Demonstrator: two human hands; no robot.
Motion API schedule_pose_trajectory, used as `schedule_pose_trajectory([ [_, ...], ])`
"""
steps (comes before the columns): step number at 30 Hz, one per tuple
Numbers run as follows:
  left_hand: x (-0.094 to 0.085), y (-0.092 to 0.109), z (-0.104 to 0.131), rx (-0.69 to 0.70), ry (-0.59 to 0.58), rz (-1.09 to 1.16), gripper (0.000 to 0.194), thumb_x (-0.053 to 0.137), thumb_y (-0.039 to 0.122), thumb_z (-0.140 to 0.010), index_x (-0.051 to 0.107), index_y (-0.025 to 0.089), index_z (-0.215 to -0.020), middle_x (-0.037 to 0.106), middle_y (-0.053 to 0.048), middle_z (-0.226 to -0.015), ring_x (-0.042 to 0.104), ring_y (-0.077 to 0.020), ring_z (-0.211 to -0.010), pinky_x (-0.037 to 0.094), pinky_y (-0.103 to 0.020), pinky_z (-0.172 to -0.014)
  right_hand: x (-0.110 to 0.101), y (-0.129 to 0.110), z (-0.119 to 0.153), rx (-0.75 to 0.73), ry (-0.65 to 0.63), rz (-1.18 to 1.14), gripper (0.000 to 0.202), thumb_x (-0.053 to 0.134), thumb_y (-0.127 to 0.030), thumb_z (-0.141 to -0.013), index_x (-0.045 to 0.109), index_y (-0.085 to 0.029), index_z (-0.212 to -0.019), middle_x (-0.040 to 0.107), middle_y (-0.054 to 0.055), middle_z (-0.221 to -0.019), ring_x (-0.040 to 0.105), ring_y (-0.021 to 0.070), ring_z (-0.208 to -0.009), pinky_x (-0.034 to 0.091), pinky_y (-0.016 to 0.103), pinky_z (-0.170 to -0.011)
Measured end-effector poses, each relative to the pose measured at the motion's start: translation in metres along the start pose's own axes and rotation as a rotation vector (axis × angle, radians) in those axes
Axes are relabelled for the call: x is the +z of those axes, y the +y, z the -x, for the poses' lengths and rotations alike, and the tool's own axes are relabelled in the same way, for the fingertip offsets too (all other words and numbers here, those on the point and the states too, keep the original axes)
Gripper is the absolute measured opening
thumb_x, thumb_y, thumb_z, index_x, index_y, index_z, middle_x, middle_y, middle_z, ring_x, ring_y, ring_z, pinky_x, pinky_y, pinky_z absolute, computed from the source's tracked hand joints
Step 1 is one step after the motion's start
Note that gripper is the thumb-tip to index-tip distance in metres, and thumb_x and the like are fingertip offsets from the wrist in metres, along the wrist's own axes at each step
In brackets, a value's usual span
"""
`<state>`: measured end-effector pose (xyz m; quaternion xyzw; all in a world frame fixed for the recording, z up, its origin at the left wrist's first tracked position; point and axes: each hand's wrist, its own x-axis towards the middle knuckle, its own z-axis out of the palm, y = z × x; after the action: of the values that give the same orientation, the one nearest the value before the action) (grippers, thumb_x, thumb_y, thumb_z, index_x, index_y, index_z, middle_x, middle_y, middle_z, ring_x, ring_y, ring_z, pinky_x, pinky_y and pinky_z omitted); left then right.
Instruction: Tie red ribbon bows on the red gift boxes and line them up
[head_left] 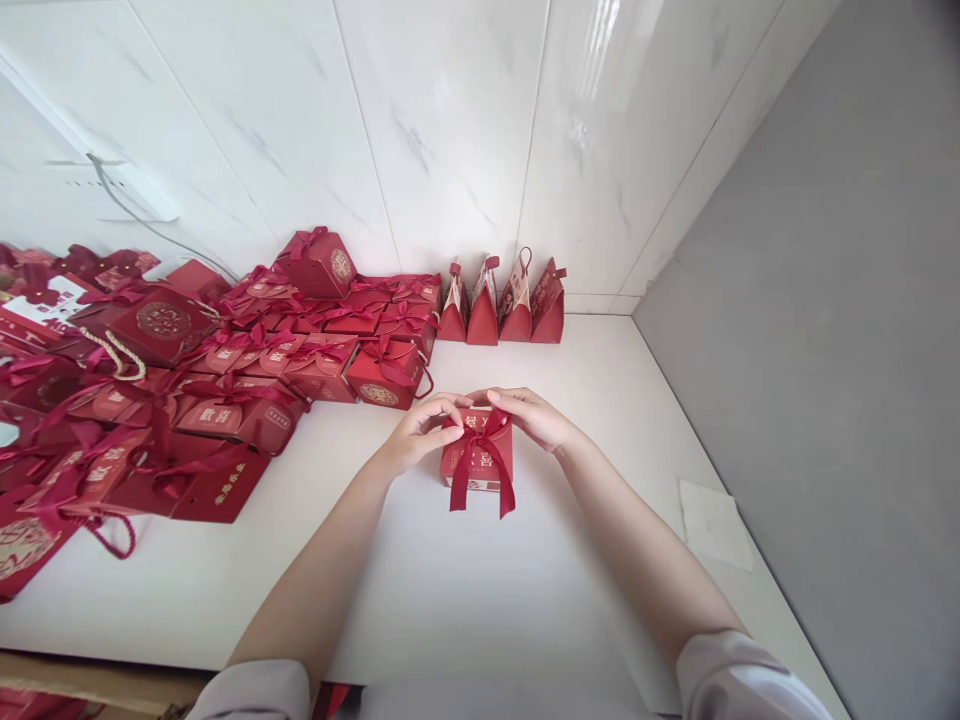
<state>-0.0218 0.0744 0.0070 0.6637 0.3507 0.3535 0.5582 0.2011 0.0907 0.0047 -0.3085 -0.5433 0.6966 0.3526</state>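
A small red gift box [457,465] with pale printed characters sits on the white table before me. A dark red ribbon bow [478,436] is tied on top, and its two tails hang down over the near side. My left hand [427,428] pinches the left loop of the bow between thumb and fingers. At the other side, my right hand [529,413] has its thumb at the right loop, with its fingers curled over the box's far edge. The fingertips behind the box are partly hidden.
Many red boxes with ribbons [240,400] crowd the left of the table [600,370]. Several triangular red boxes [483,312] stand in a row by the tiled wall. A white paper [715,525] lies at right, beside a grey panel [825,330].
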Motion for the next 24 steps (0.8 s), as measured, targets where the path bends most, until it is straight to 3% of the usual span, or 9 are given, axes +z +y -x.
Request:
schedule_pose_trajectory([
  [5,0.003,-0.001,-0.001,-0.032,0.046,0.002,0.026,0.066,0.039,-0.081,0.058,0.016,-0.071,0.059,-0.011,-0.121,0.057,-0.0263,-0.114,0.043,-0.039,-0.098,-0.001,0.005,-0.004,-0.041,0.096,0.150,0.039,0.063,-0.054,-0.083,0.071,-0.018,-0.097,0.065,0.008,-0.122,0.059,0.0235,-0.112,0.039,0.037,-0.101],
  [8,0.002,0.000,-0.002,-0.056,0.134,0.002,0.029,0.065,0.039,-0.082,0.055,0.016,-0.068,0.062,-0.011,-0.117,0.058,-0.0250,-0.109,0.044,-0.037,-0.095,0.002,0.003,-0.003,-0.146,0.251,0.286,0.035,0.057,-0.052,-0.088,0.064,-0.019,-0.095,0.062,0.007,-0.120,0.058,0.0219,-0.110,0.041,0.037,-0.098],
  [12,0.000,0.002,-0.002,-0.027,0.236,-0.046,0.030,0.062,0.039,-0.085,0.053,0.017,-0.067,0.065,-0.009,-0.108,0.059,-0.0231,-0.104,0.043,-0.035,-0.092,0.022,-0.021,0.015,-0.338,0.503,0.723,0.027,0.051,-0.048,-0.092,0.058,-0.022,-0.097,0.062,0.007,-0.100,0.059,0.0211,-0.094,0.044,0.035,-0.090],
  [15,0.001,0.002,-0.002,-0.001,0.291,-0.113,0.030,0.066,0.038,-0.081,0.050,0.017,-0.067,0.066,-0.008,-0.103,0.060,-0.0215,-0.098,0.044,-0.033,-0.088,0.048,-0.040,0.034,-0.272,0.511,0.961,0.026,0.043,-0.047,-0.096,0.055,-0.024,-0.095,0.062,0.006,-0.084,0.059,0.0206,-0.073,0.043,0.033,-0.070],
  [19,0.002,0.001,-0.004,0.009,0.310,-0.204,0.035,0.071,0.040,-0.076,0.046,0.018,-0.067,0.066,-0.007,-0.101,0.060,-0.0204,-0.093,0.045,-0.031,-0.083,0.080,-0.036,0.044,-0.130,0.347,1.106,0.031,0.048,-0.051,-0.092,0.049,-0.027,-0.111,0.063,0.005,-0.076,0.058,0.0217,-0.058,0.039,0.032,-0.058],
  [24,0.003,0.001,-0.004,-0.006,0.310,-0.228,0.038,0.069,0.044,-0.076,0.043,0.018,-0.066,0.066,-0.008,-0.103,0.060,-0.0216,-0.096,0.046,-0.031,-0.083,0.084,-0.019,0.034,-0.008,0.263,1.075,0.038,0.060,-0.030,-0.085,0.046,-0.028,-0.120,0.061,0.001,-0.069,0.059,0.0225,-0.060,0.039,0.032,-0.059],
])
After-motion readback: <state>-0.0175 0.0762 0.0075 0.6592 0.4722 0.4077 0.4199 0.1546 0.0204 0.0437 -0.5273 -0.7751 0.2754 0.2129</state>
